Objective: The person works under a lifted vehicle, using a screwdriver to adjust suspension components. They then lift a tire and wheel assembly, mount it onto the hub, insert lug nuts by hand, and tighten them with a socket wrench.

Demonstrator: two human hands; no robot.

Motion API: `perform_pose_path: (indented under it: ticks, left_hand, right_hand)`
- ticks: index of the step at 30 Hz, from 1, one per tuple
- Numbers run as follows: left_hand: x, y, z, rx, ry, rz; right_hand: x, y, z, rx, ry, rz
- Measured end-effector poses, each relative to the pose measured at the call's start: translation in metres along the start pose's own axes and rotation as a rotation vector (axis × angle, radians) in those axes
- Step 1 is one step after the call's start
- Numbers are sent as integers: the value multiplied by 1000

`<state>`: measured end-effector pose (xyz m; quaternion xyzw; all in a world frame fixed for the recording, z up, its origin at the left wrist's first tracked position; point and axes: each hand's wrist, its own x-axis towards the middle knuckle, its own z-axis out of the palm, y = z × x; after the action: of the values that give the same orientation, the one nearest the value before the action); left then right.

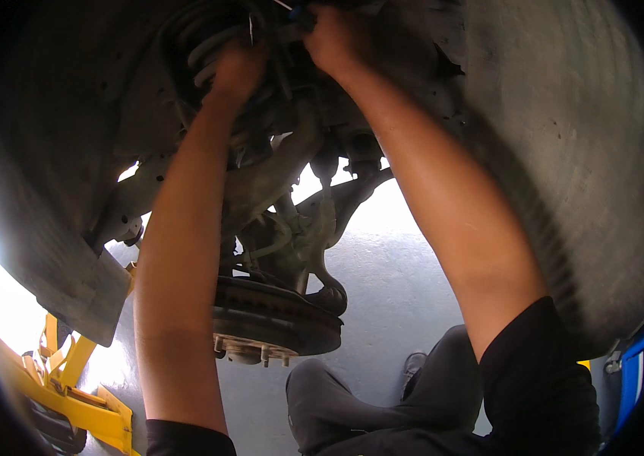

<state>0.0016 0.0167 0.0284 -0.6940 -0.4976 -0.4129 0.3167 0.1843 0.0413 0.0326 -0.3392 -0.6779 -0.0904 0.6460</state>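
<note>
Both my arms reach up into a car's wheel well. My right hand point(331, 39) is closed around a screwdriver point(304, 17) with a dark blue handle; its thin bright shaft points up and left, cut off by the top edge. Beside the coil spring point(204, 61), my left hand point(241, 70) is closed, and a thin shiny strip rises just above it. What its fingers hold is hidden in shadow. A dark hose or rod point(280, 64) runs down between the two hands.
Below hang the suspension arm point(265, 178) and the brake disc point(284, 323) with its wheel studs. The wheel-well liner point(565, 137) curves round on the right. Yellow lifting equipment point(94, 414) stands lower left, and something blue point(641, 365) lower right. My bent legs point(383, 410) are beneath.
</note>
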Motion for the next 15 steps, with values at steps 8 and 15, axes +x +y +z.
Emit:
perform_pose_path:
  ticks: [8,15]
  left_hand:
    - [7,-14,-3,-447,-119,-158]
    - [6,-2,-1,-569,-110,-265]
  right_hand:
    - [7,54,44,158,125,-266]
    - [21,61,42,360,-105,-236]
